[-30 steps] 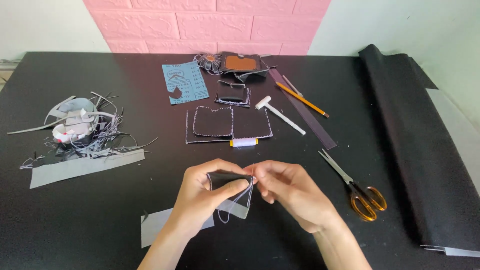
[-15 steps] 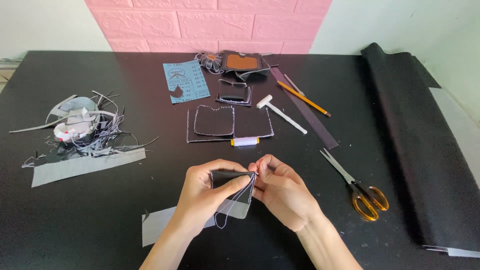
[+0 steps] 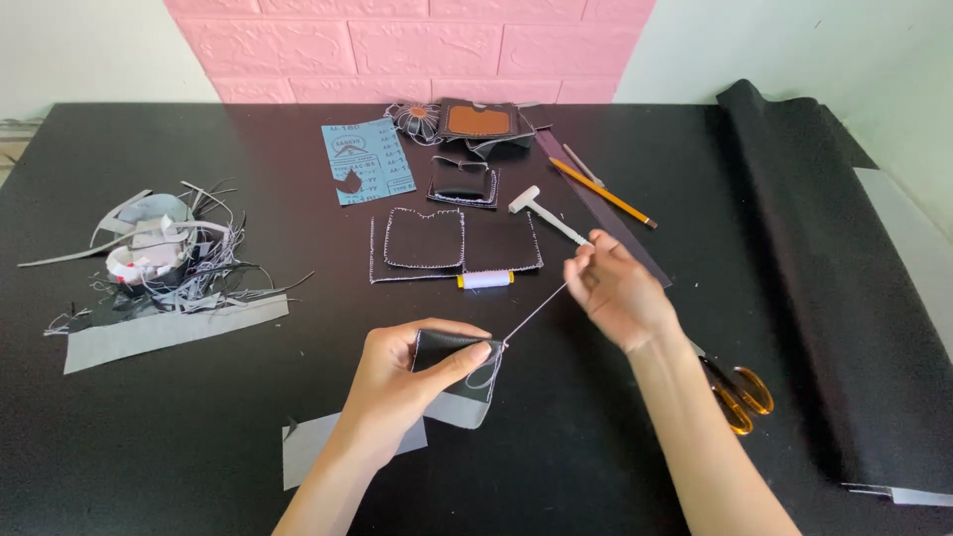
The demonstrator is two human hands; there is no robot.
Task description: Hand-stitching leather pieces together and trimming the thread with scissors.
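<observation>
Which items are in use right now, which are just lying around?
In use: left hand holding black piece; right hand pulling thread.
Idle: spool, scissors, pencil, mallet, scraps, black roll.

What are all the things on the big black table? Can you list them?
Dark piece being sewn: one, black and grey, in left hand.
Thread: one, pale, pulled tight between the hands.
Thread spool: one, white with yellow ends, centre.
Stitched panels: two, black, above the spool.
Small hammer: one, white.
Pencil: one, orange.
Scissors: one, yellow handles, right.
Blue sheet: one.
Scrap pile: one, grey, left.
Black roll: one, far right.
Left hand.
Right hand.
</observation>
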